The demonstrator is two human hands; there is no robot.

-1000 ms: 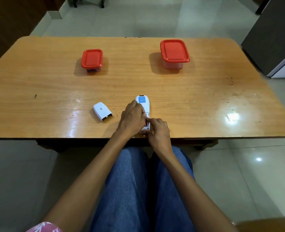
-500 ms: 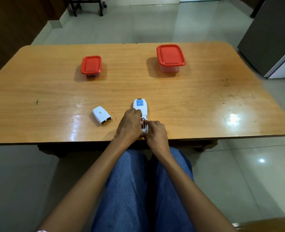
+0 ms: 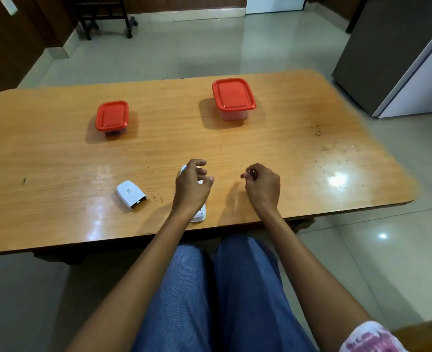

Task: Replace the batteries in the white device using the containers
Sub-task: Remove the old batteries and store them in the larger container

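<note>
The white device [image 3: 200,215] lies on the wooden table [image 3: 57,161] near its front edge, mostly hidden under my left hand [image 3: 192,185]. That hand hovers over it with fingers spread and nothing in them. My right hand [image 3: 261,185] is raised to the right of the device, fingers curled, pinching a small dark battery [image 3: 251,172] at the fingertips. The device's white battery cover [image 3: 130,194] lies detached to the left. A small red-lidded container [image 3: 112,115] stands at the back left and a larger red-lidded container [image 3: 234,94] at the back middle, both closed.
A grey and white fridge [image 3: 397,59] stands off the table's far right corner. A dark chair frame [image 3: 103,13] stands on the tiled floor behind. My legs in blue jeans sit under the table's front edge.
Both hands have left the device's battery compartment. My right hand moved right and up with a small battery pinched; my left hand lifted and opened. The camera tilted up.
</note>
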